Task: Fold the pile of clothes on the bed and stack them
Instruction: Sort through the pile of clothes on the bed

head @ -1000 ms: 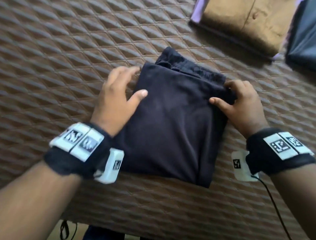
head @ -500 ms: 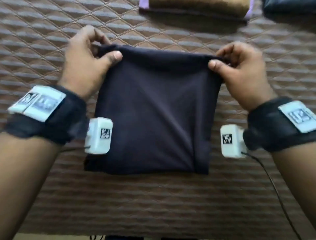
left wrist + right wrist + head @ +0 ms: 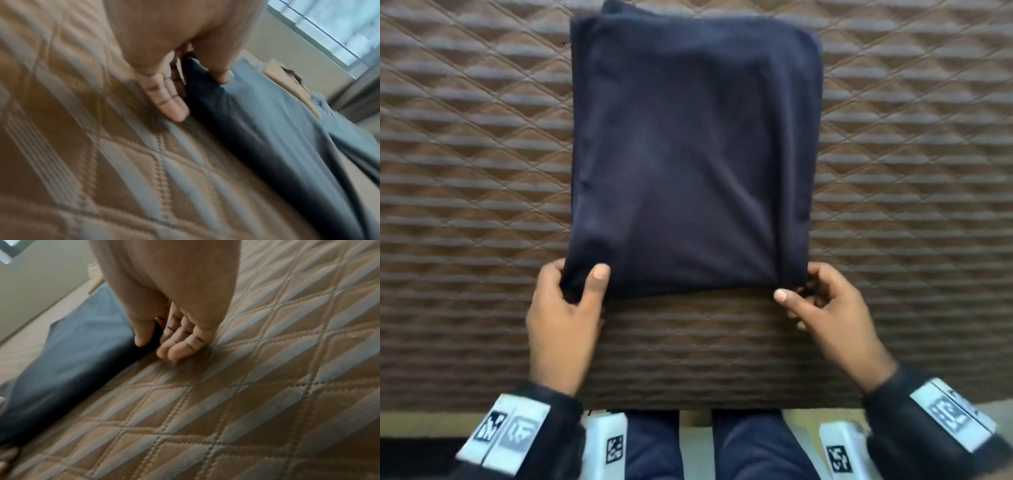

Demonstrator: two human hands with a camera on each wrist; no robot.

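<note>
Item: folded navy cloth garment [image 3: 691,154], flat on brown quilted bed [image 3: 465,171]. My left grip [image 3: 565,308] pinches its near-left corner; right grip [image 3: 828,308] pinches near-right corner.

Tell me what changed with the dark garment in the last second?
Both hands shifted from the garment's far corners to its near corners. The left hand pinches the near left corner; the right hand has the near right one. The tan clothes have left the view. The garment stays folded on the bed.
</note>
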